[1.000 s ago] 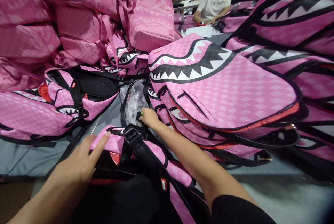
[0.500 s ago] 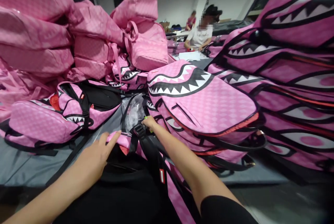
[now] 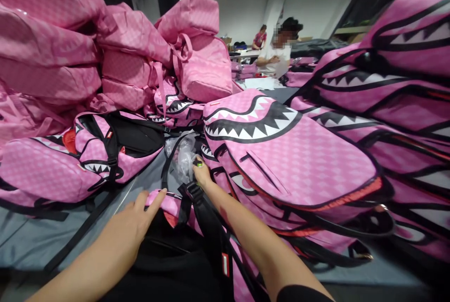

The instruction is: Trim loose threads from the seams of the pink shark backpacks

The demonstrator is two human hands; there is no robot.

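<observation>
A pink backpack (image 3: 165,201) with black straps lies right in front of me, back side up. My left hand (image 3: 135,220) rests on its top edge with fingers stretched out. My right hand (image 3: 201,175) reaches past the black strap buckle (image 3: 191,190) and is closed around a small green-tipped thing that I cannot name, next to a crumpled clear plastic bag (image 3: 183,152).
Pink shark-mouth backpacks are stacked at the right (image 3: 291,161) and far right (image 3: 397,86). A tall heap of plain pink bags (image 3: 105,49) rises at the left. Grey table surface (image 3: 31,241) shows at left. A seated person (image 3: 277,53) works at a far table.
The view has tilted up and shifted a little. My right hand has drawn slightly nearer the strap buckle. My left hand stays on the backpack's top edge.
</observation>
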